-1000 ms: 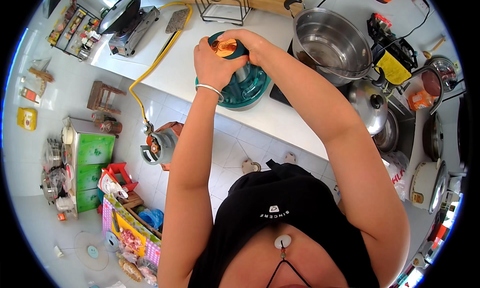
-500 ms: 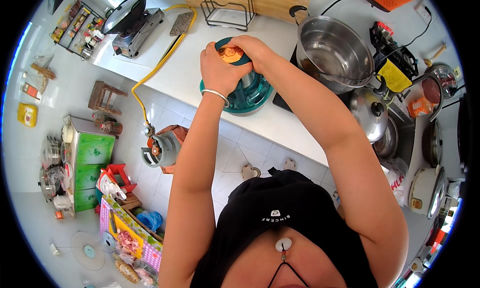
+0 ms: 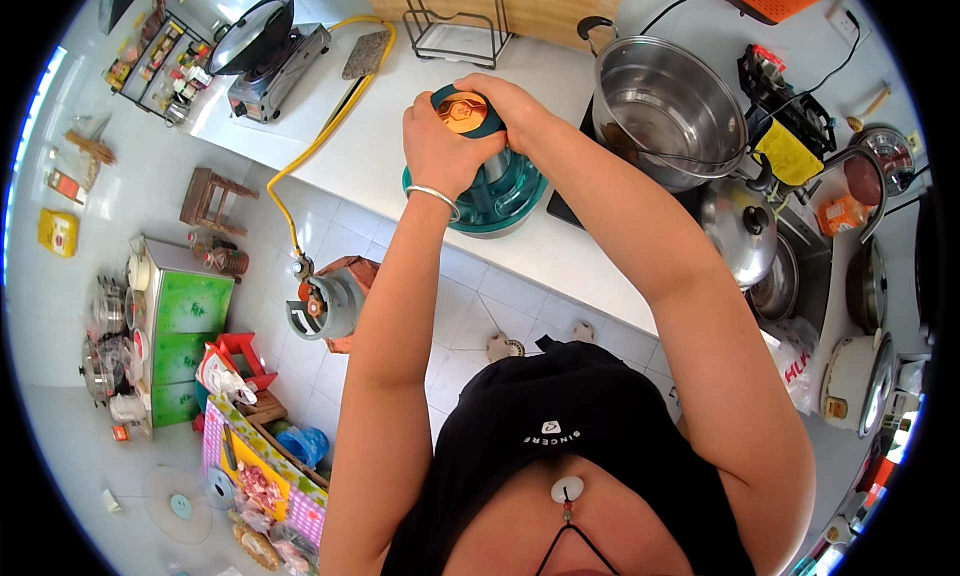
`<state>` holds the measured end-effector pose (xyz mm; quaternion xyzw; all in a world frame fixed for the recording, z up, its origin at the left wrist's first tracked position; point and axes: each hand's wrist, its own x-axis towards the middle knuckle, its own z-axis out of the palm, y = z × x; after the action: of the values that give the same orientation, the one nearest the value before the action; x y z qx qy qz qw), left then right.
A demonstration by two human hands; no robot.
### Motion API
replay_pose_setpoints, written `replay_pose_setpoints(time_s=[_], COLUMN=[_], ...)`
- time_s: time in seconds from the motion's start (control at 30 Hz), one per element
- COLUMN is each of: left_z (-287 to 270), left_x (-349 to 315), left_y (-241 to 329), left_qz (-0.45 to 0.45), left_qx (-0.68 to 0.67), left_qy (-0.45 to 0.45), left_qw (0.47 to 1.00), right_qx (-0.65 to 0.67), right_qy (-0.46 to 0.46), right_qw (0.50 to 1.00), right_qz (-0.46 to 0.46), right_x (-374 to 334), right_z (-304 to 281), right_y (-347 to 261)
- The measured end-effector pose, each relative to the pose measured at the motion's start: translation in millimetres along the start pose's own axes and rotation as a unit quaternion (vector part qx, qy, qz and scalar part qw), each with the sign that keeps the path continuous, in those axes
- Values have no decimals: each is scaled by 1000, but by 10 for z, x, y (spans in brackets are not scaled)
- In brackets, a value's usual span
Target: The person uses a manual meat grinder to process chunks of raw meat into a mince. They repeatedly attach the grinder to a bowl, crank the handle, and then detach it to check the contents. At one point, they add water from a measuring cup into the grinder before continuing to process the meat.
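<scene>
Two hands on one appliance, head view. L hand (image 3: 437,144), w/ a shiny silver bangle (image 3: 434,202) on its wrist, curls round the L side of a round teal motor head w/ a copper-coloured top (image 3: 463,112); R hand (image 3: 515,106) wraps its far & R side. Grip: both hands spread approx. as wide as the head, holding it betw. them; can't tell how firmly. Under it, a round see-through teal bowl (image 3: 495,204) sits nr the front edge of the white countertop (image 3: 340,166), w/ a dark wire rack (image 3: 457,21) behind & a big two-handled stainless-steel pot (image 3: 672,106) to the R.

Markings: copper top has a hexagonal line mark. Black sleeveless garment (image 3: 560,386): sm. white square emblem + a short line of white caps on the chest. Crumpled white plastic bag (image 3: 793,361), far R: lg. red letters, partly lost in folds. White round lidded cooker (image 3: 850,376), nr the bag: sm. brown tag, too sm. to read. Orange plastic packet (image 3: 843,216) by the sink & yellow rectangular packet (image 3: 58,233), far L: print also too sm. Jars & bottles (image 3: 165,61), upper L: ditto. Green cabinet panels (image 3: 195,304), L: pale printed motifs.
</scene>
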<state>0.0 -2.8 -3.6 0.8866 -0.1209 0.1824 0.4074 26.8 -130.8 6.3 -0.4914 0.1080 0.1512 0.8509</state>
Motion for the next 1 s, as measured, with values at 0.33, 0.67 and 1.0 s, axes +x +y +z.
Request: replay_pose_setpoints(time_s=[0.33,0.67,1.0], left_z=[3,-24,-59], left_x=[-30,-31,-16], left_y=[9,44,78], left_qz=[7,-8,-51], left_qx=[0,5,1], left_qy=[12,9,-52], left_qw=[1000,1000,997], right_qx=[-57,-72,-114], right_qy=[52,2,-109], right_qw=[997,997,987], right_qz=[-24,-6,-25], right_x=[26,-98,-80], right_z=[49,-20,-218], right_y=[-8,-58,8])
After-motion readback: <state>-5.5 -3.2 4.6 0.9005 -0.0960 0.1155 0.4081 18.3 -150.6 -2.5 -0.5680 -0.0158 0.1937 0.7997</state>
